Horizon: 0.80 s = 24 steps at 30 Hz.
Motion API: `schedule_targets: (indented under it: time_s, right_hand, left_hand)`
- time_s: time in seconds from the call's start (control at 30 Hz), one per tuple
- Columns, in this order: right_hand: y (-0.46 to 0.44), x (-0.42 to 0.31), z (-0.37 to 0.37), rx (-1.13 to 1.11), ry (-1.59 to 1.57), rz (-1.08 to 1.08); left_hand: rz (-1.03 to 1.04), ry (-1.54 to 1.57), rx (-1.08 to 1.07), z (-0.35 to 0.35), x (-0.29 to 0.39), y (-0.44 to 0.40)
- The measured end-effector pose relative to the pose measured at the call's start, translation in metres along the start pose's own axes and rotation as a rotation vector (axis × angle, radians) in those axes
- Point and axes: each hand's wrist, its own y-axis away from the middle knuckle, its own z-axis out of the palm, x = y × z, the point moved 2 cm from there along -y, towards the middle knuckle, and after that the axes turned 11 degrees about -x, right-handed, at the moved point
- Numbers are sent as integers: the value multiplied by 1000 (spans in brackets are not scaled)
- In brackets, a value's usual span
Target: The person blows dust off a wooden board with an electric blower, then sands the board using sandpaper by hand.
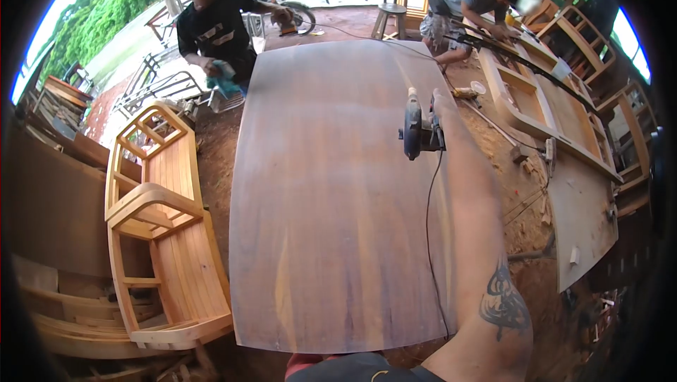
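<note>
A large reddish-brown wooden tabletop panel (324, 205) with pale streaks lies flat in front of me. On its right side, toward the far end, rests a dark blue electric sander (413, 131) with a tan stub at its front. My right hand (440, 110) is closed around the sander's right side, the arm stretched out along the panel's right edge. Most of the fingers are hidden or blurred. The black power cord (429, 241) runs back toward me over the wood. My left hand is out of view.
Wooden bench frames (169, 241) stand close on the left. One person (218, 36) at the far left holds a teal cloth-like item. Another person (479, 11) leans over a wooden frame (525, 100) at right. A stool (391, 11) and loose tools lie beyond the panel.
</note>
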Motion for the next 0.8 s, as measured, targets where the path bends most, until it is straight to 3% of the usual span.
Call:
schedule_targets:
  time_s: [0.47, 0.8]
  right_hand:
    - [8, -62, 146, -255, 18, -101]
    - [27, -24, 140, -302, 25, -60]
  left_hand:
    - [-59, 10, -7, -2, -28, 24]
    - [-64, -40, -18, -6, -44, 31]
